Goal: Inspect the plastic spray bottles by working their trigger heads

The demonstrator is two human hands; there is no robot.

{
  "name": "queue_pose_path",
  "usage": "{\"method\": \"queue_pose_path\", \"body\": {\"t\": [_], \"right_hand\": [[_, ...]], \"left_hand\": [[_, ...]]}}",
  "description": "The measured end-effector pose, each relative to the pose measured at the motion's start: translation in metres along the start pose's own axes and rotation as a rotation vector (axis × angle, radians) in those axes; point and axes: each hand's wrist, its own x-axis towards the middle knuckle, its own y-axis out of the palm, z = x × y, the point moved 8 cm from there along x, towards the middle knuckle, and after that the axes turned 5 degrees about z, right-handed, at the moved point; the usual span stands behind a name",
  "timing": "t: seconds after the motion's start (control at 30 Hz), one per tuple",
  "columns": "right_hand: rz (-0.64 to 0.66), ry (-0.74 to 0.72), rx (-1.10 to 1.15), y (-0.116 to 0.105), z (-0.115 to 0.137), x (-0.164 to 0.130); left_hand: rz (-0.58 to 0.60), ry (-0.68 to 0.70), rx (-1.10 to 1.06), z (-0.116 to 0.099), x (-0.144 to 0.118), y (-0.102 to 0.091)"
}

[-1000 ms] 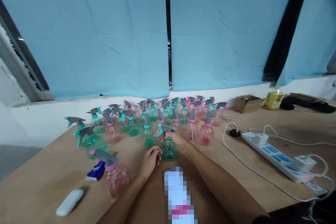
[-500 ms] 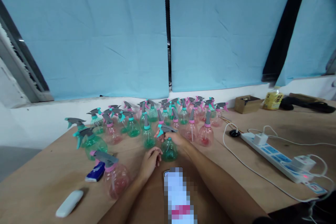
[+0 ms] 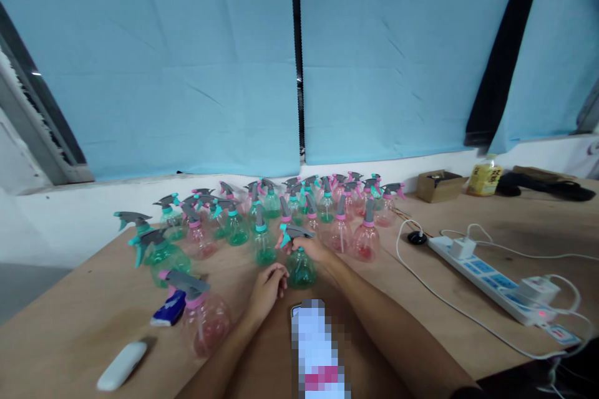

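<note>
My right hand (image 3: 312, 248) is wrapped around the neck of a green spray bottle (image 3: 300, 267) with a grey and teal trigger head, standing upright on the wooden table (image 3: 412, 287). My left hand (image 3: 267, 287) rests on the table just left of that bottle, fingers curled, holding nothing that I can see. Behind them stand several more green and pink spray bottles (image 3: 262, 212). A pink spray bottle (image 3: 206, 318) stands apart at the front left.
A white power strip (image 3: 496, 280) with plugs and cables lies at the right. A white oblong object (image 3: 121, 365) and a blue packet (image 3: 169, 310) lie front left. A cardboard box (image 3: 437, 185) and a yellow bottle (image 3: 485, 179) sit at the back right. A blurred patch covers the near middle.
</note>
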Motion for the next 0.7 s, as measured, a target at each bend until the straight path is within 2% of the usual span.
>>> {"method": "queue_pose_path", "body": {"t": [0.53, 0.7], "right_hand": [[0.027, 0.017, 0.031, 0.003, 0.002, 0.0], [-0.066, -0.014, 0.04, -0.004, -0.012, -0.003]], "left_hand": [[0.021, 0.008, 0.04, 0.001, 0.0, 0.001], [0.004, 0.034, 0.055, -0.004, -0.002, 0.001]]}}
